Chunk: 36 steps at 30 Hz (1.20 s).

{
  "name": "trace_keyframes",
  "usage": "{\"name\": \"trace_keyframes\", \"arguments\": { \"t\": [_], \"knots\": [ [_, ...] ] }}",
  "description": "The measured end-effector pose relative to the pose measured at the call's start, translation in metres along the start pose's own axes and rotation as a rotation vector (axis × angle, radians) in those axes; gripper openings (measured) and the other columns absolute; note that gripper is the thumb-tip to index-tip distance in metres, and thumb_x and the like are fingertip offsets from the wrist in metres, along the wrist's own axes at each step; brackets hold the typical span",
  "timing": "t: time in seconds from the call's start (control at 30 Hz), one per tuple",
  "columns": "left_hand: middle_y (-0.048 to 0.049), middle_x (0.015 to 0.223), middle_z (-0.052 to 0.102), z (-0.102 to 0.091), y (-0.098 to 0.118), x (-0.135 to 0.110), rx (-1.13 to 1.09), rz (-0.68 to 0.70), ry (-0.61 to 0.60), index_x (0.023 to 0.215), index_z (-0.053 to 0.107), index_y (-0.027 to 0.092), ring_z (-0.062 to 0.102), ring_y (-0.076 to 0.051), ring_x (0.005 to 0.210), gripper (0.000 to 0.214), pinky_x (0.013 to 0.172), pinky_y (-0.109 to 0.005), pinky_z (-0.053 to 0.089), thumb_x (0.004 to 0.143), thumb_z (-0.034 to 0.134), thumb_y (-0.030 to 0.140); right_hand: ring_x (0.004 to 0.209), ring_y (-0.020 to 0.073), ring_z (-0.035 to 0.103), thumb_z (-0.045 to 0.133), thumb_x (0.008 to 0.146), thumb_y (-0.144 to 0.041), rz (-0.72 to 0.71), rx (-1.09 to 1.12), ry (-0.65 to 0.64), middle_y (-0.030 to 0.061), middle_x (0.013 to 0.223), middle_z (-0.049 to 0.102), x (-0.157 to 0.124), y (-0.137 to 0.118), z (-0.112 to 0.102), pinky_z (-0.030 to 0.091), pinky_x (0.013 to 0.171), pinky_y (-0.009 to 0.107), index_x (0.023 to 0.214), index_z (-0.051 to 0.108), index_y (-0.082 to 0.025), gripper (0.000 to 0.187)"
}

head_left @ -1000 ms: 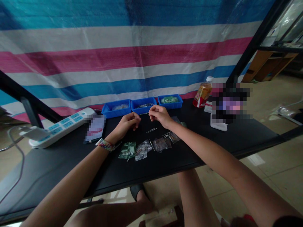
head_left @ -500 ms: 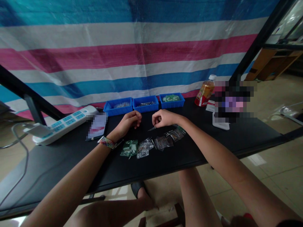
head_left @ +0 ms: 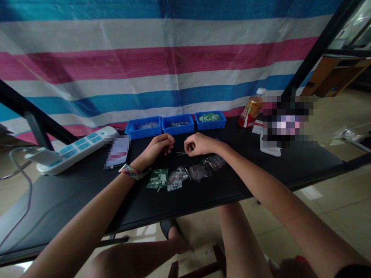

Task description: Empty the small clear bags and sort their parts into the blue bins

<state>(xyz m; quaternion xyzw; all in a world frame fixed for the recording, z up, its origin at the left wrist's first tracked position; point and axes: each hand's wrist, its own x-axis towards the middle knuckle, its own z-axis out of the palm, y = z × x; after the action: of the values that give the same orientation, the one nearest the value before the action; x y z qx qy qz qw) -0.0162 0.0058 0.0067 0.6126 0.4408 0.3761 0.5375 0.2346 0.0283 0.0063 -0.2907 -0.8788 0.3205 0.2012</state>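
Your right hand [head_left: 199,144], fingers drawn together, pinches the right end of a thin pin [head_left: 181,153]. The pin sits low over the table [head_left: 261,170]. Its long axis runs left to right, and its free end points toward your left hand [head_left: 158,148]. The left hand rests curled, fingertips together, just left of that free end; whether it holds anything cannot be told. The right hand is the nearer, touching the pin. Small bags [head_left: 174,180] lie in a row just on your side of both hands. Three blue bins [head_left: 177,124] stand beyond, against the tarp [head_left: 174,61].
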Motion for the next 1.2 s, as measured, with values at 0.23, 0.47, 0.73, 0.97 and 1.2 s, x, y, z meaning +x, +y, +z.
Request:
{"name": "trace_keyframes", "arguments": {
  "t": [0.23, 0.47, 0.73, 0.97, 1.2],
  "knots": [
    [-0.0027, 0.072, 0.065, 0.000, -0.001, 0.002, 0.105, 0.018, -0.034, 0.084, 0.069, 0.018, 0.056, -0.014, 0.057, 0.033, 0.051, -0.025, 0.040, 0.083, 0.072, 0.051, 0.068, 0.0126, 0.055, 0.073, 0.081, -0.015, 0.037, 0.266, 0.138, -0.0018, 0.074, 0.067, 0.006, -0.006, 0.005, 0.042, 0.068, 0.027, 0.082, 0.070, -0.017, 0.003],
    [-0.0021, 0.065, 0.061, 0.000, -0.002, 0.003, 0.116, -0.022, -0.017, 0.073, 0.068, 0.018, 0.052, -0.014, 0.056, 0.040, 0.052, -0.025, 0.039, 0.080, 0.079, 0.056, 0.068, 0.0122, 0.056, 0.077, 0.082, -0.027, -0.003, 0.375, 0.336, 0.0004, 0.084, 0.068, 0.011, -0.007, 0.014, 0.041, 0.063, 0.026, 0.086, 0.068, -0.017, 0.014],
    [0.0009, 0.069, 0.060, 0.001, 0.004, -0.001, -0.010, -0.006, 0.000, 0.080, 0.064, 0.018, 0.054, -0.012, 0.057, 0.033, 0.052, -0.023, 0.040, 0.073, 0.087, 0.042, 0.059, 0.0106, 0.059, 0.077, 0.083, -0.027, 0.097, 0.535, 0.402, -0.0014, 0.083, 0.065, 0.014, -0.009, 0.020, 0.046, 0.050, 0.023, 0.092, 0.064, -0.019, 0.018],
    [0.0016, 0.068, 0.061, 0.001, 0.000, -0.001, -0.047, 0.072, 0.014, 0.084, 0.064, 0.018, 0.054, -0.011, 0.057, 0.031, 0.052, -0.022, 0.040, 0.075, 0.087, 0.038, 0.050, 0.0112, 0.062, 0.073, 0.083, -0.030, 0.160, 0.688, 0.376, -0.0015, 0.071, 0.069, 0.016, -0.004, 0.022, 0.051, 0.045, 0.022, 0.087, 0.064, -0.018, 0.016],
    [0.0010, 0.070, 0.062, 0.001, 0.001, 0.000, -0.037, 0.057, 0.006, 0.086, 0.065, 0.018, 0.055, -0.012, 0.057, 0.034, 0.051, -0.022, 0.039, 0.078, 0.085, 0.045, 0.055, 0.0108, 0.064, 0.076, 0.075, -0.024, 0.071, 0.720, 0.484, -0.0047, 0.067, 0.065, 0.019, -0.004, 0.027, 0.056, 0.053, 0.022, 0.080, 0.062, -0.019, 0.016]
  ]
}}
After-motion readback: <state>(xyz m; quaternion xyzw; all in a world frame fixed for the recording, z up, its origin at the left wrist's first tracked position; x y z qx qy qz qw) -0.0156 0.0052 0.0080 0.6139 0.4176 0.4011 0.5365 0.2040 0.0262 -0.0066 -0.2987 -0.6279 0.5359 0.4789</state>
